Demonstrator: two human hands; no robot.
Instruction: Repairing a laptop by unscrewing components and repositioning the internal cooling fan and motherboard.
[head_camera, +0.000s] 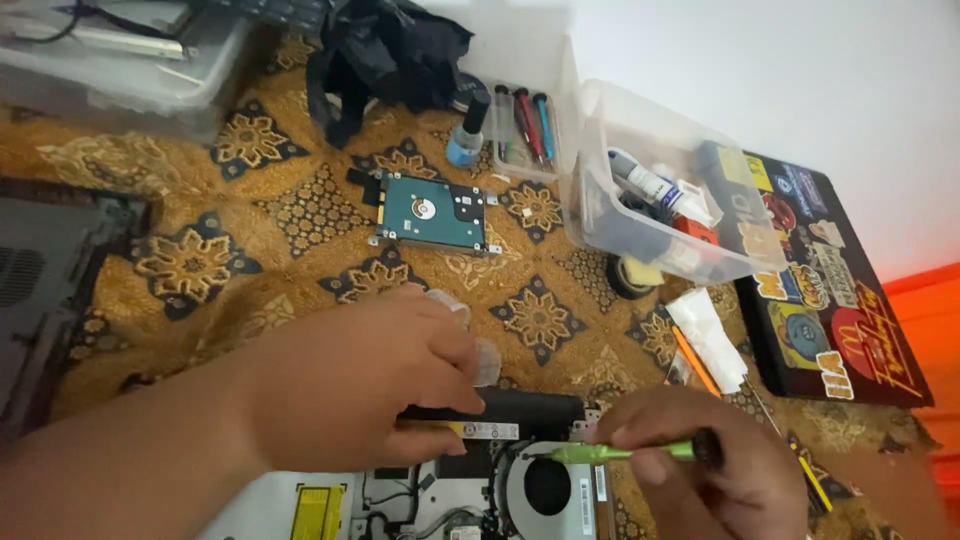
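1. Your left hand (375, 385) presses down on the opened laptop (480, 490); its fingertips pinch a small clear piece, too blurred to identify.
2. Your right hand (715, 470) is clenched around a green screwdriver (620, 453), tip pointing left above the round fan (548, 487).
3. The frame's bottom edge cuts off most of the laptop.
4. A hard drive (432, 212) lies well apart on the patterned cloth (300, 200).

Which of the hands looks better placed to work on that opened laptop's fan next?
Probably the right hand: it holds the green screwdriver, tip pointing at the fan. The left hand rests on the black battery bar.
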